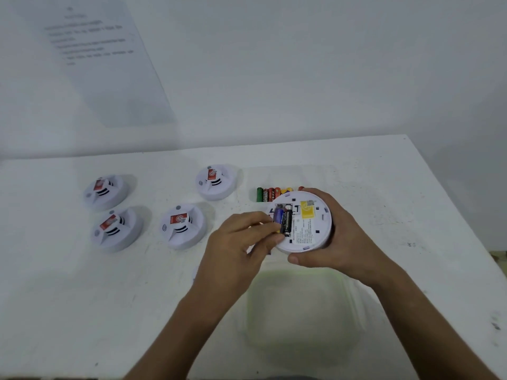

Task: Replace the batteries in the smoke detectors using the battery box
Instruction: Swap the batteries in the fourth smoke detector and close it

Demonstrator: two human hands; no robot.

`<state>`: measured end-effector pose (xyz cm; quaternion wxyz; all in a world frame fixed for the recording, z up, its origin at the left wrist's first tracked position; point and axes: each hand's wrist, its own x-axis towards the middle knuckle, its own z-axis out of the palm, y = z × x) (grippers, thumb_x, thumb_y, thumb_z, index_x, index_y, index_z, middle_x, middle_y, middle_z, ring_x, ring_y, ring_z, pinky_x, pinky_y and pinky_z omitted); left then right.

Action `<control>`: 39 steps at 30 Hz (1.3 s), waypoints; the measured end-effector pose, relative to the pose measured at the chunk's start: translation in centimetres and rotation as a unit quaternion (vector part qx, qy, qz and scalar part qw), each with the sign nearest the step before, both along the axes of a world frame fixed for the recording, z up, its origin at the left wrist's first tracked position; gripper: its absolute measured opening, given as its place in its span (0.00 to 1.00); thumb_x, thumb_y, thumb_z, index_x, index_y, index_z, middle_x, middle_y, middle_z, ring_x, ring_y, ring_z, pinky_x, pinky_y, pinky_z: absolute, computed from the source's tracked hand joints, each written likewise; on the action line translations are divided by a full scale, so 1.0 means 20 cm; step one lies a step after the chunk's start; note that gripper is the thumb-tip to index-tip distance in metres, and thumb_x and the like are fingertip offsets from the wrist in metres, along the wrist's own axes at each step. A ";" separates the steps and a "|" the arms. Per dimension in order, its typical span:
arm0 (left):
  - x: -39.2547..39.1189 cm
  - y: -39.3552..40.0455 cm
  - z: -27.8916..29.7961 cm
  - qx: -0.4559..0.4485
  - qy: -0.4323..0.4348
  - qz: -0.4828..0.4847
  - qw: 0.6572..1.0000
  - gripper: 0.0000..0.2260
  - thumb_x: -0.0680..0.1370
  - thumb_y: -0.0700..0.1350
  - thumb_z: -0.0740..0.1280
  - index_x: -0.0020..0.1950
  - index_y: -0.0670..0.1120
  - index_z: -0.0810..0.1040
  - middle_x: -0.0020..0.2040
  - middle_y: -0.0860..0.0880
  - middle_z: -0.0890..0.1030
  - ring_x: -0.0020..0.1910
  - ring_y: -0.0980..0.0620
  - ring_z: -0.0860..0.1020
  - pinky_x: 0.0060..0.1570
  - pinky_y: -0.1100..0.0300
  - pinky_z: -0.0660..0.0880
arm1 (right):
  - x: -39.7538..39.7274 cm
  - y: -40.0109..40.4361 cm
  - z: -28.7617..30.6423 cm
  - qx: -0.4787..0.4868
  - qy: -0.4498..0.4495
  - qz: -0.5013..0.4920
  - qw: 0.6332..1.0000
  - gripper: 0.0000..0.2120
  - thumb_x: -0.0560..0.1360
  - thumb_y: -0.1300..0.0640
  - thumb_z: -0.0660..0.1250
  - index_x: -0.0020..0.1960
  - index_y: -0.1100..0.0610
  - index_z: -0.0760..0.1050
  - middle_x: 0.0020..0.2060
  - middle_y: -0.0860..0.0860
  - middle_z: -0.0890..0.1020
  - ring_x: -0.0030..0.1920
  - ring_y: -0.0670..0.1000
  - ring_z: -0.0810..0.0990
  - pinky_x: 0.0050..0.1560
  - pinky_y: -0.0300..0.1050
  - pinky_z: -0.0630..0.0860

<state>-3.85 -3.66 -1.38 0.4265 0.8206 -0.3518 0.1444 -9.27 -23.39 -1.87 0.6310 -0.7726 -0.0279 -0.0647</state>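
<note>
White table (411,215) carries a translucent box (301,311) near the person and four smoke detectors (183,225) sitting face-up to the left. A fifth detector (307,226) is held underside-up, the right hand (348,237) wrapped round its rim. Two batteries (282,219) lie in its compartment; the left hand (241,242) pinches at them with fingertips. Behind it lies a row of spare batteries (270,193), about seven visible.
</note>
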 end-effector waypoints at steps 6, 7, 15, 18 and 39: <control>-0.04 0.08 0.09 -0.062 0.249 0.043 0.965 0.18 0.70 0.49 0.76 0.58 0.58 0.78 0.55 0.57 0.79 0.51 0.63 0.79 0.45 0.71 0.76 | 0.00 0.06 0.02 0.004 0.010 0.035 0.999 0.43 0.59 0.68 0.81 0.67 0.48 0.68 0.60 0.42 0.79 0.63 0.45 0.78 0.55 0.34 0.77; -0.04 0.10 0.11 -0.066 0.309 0.047 0.947 0.23 0.69 0.50 0.76 0.62 0.58 0.76 0.55 0.57 0.80 0.49 0.62 0.80 0.45 0.70 0.77 | 0.01 0.07 0.02 0.008 0.011 0.043 0.999 0.43 0.59 0.68 0.81 0.68 0.49 0.68 0.60 0.43 0.79 0.63 0.46 0.78 0.55 0.36 0.77; -0.05 0.18 0.15 -0.134 0.460 0.051 0.876 0.29 0.69 0.41 0.77 0.68 0.50 0.71 0.43 0.46 0.86 0.41 0.47 0.84 0.39 0.58 0.81 | 0.03 0.15 0.02 0.001 0.024 0.084 0.996 0.46 0.59 0.67 0.82 0.72 0.53 0.66 0.62 0.47 0.79 0.64 0.50 0.78 0.59 0.43 0.79; -0.05 0.19 0.13 -0.138 0.455 0.054 0.878 0.28 0.70 0.41 0.76 0.68 0.49 0.71 0.43 0.47 0.86 0.41 0.49 0.84 0.37 0.59 0.80 | 0.02 0.16 0.00 0.000 0.027 0.081 0.996 0.46 0.59 0.67 0.82 0.72 0.53 0.66 0.63 0.48 0.79 0.64 0.50 0.77 0.60 0.46 0.79; 0.06 0.51 -0.26 0.321 0.209 0.119 0.916 0.26 0.63 0.62 0.76 0.53 0.48 0.81 0.49 0.52 0.73 0.48 0.53 0.71 0.41 0.69 0.64 | 0.00 0.14 0.02 -0.031 0.032 0.069 0.997 0.45 0.57 0.65 0.82 0.69 0.49 0.68 0.61 0.40 0.78 0.64 0.42 0.76 0.55 0.32 0.76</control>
